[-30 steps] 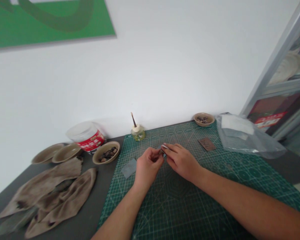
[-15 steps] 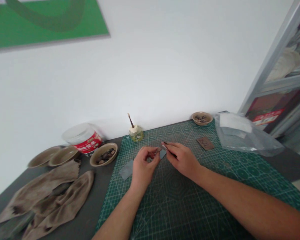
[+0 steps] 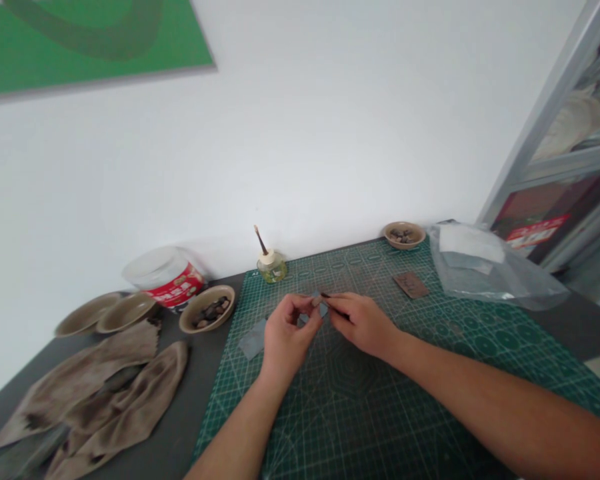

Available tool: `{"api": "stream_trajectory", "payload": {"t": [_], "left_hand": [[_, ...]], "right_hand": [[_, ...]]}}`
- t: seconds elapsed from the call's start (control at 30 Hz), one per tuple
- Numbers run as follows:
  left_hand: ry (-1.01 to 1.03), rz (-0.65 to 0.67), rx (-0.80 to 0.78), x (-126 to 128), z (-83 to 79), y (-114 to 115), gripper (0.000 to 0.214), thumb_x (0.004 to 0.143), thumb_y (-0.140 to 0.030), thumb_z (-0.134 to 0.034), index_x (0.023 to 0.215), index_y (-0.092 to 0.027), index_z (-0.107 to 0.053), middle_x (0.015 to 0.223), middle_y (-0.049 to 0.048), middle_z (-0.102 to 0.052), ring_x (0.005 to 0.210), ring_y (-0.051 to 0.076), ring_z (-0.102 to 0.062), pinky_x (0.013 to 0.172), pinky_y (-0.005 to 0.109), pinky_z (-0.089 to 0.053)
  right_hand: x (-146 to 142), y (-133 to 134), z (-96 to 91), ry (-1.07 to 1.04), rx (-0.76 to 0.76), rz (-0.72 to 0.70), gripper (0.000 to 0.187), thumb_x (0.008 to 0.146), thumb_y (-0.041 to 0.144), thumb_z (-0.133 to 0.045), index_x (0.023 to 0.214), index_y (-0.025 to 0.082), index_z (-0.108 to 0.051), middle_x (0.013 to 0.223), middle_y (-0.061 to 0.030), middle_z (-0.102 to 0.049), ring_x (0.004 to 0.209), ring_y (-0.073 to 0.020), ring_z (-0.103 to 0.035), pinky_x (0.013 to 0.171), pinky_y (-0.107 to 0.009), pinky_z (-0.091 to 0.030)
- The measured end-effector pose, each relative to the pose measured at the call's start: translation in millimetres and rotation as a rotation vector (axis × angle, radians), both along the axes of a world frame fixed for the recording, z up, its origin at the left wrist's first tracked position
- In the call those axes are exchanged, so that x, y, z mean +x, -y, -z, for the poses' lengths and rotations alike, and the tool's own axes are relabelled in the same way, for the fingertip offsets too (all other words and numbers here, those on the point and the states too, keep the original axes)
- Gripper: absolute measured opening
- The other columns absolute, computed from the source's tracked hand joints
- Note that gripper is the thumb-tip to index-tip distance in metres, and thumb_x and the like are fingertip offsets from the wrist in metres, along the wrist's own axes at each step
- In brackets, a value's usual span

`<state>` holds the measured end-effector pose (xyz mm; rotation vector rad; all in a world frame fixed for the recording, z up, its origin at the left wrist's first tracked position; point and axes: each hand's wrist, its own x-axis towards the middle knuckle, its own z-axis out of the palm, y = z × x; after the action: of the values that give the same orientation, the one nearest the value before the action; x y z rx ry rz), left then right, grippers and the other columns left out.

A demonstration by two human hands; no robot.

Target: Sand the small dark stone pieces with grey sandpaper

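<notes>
We take this for a small craft workshop: before us a gridded green cutting mat (image 3: 380, 420) covers much of a dark worktop (image 3: 193, 380), with a bowl (image 3: 188, 315) of small stone-like pieces (image 3: 215, 312), a bottle (image 3: 272, 269) holding a brush-like stick (image 3: 261, 241), smudged brown cloth (image 3: 85, 380) and, to our right, a shelved cabinet (image 3: 560, 172).

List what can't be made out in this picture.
In the head view:
Small grey piece: full shape hidden by the left hand and right hand.
Grey sheet: partly covered by the left hand.
Red label: lettering blurred.
Green sign: cut off by top and left edges.
</notes>
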<state>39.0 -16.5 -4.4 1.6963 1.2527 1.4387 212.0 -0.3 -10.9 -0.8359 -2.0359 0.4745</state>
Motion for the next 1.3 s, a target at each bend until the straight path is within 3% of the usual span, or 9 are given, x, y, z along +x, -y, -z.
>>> {"api": "stream_trajectory", "payload": {"t": [0.2, 0.3, 0.57, 0.8, 1.3], "left_hand": [[0.131, 0.079, -0.043, -2, 1.9, -5, 0.014, 0.076, -0.021, -0.068, 0.081, -0.018, -0.055, 0.087, 0.0024, -0.065, 0.078, 0.013, -0.06, 0.071, 0.025, -0.048], [0.219, 0.115, -0.07, -2, 1.5, -6, 0.019, 0.079, -0.021, -0.067, 0.095, -0.019, -0.058, 0.084, 0.0015, -0.066, 0.075, 0.014, -0.063, 0.07, 0.026, -0.05], [0.136, 0.169, -0.179, -1, -2.9, -5, 0.031, 0.075, -0.02, -0.07, 0.106, -0.018, -0.066, 0.086, 0.0038, -0.07, 0.077, 0.015, -0.066, 0.074, 0.027, -0.052], [-0.057, 0.11, -0.211, -3, 3.8, -6, 0.015, 0.08, -0.032, -0.066, 0.083, -0.017, -0.066, 0.064, 0.0002, -0.065, 0.06, 0.013, -0.06, 0.058, 0.023, -0.047], [-0.342, -0.095, -0.119, -2, -0.1, -2, 0.015, 0.076, -0.029, -0.063, 0.066, -0.018, -0.061, 0.06, -0.0032, -0.059, 0.058, 0.011, -0.053, 0.056, 0.021, -0.039]], "right_hand": [[4, -4, -3.8, -0.027, -0.033, 0.053, 0.03, 0.093, 0.024, -0.051, 0.12, 0.023, -0.065, 0.115, -0.0068, -0.069, 0.107, -0.0192, -0.063, 0.095, -0.033, -0.049], [5, -5, -3.8, -0.028, -0.026, 0.062, 0.029, 0.093, 0.022, -0.052, 0.119, 0.021, -0.065, 0.116, -0.007, -0.069, 0.108, -0.0188, -0.063, 0.096, -0.033, -0.048], [8, -7, -0.5, -0.057, 0.003, 0.107, 0.032, 0.09, 0.017, -0.053, 0.121, 0.021, -0.063, 0.118, -0.0066, -0.067, 0.109, -0.019, -0.061, 0.097, -0.034, -0.048], [4, -3, 0.9, -0.029, 0.107, 0.096, 0.037, 0.09, 0.016, -0.052, 0.127, 0.022, -0.06, 0.122, -0.0062, -0.065, 0.111, -0.0185, -0.06, 0.099, -0.034, -0.047], [-3, 0, 5.0, 0.225, 0.269, 0.075, 0.037, 0.092, 0.02, -0.051, 0.128, 0.017, -0.058, 0.128, -0.0097, -0.061, 0.108, -0.0228, -0.058, 0.096, -0.04, -0.048]]}}
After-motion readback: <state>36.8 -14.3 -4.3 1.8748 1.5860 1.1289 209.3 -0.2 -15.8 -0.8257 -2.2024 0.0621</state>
